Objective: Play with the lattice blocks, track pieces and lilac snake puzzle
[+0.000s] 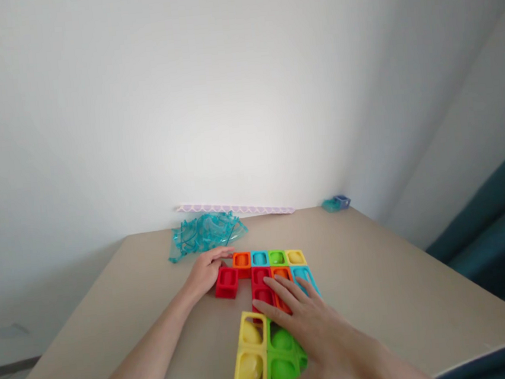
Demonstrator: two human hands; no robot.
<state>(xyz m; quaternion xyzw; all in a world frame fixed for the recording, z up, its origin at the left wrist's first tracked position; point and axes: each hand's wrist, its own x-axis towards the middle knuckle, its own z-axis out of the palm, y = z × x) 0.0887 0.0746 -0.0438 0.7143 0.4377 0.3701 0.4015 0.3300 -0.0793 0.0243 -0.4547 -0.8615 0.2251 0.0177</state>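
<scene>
On the bench (376,273): bright toy blocks sit close together, near the middle.
Left hand (207,271): open, fingers against the side of the red block (226,282).
Right hand (313,326): open and flat, lying on the orange block (283,282) and green block (283,359).
Yellow block (250,359): beside the green one.
Feel: blocks look light, hard and smooth.
Best hold: pinch the side walls.
Back edge: a crinkly blue bag (205,233).
</scene>
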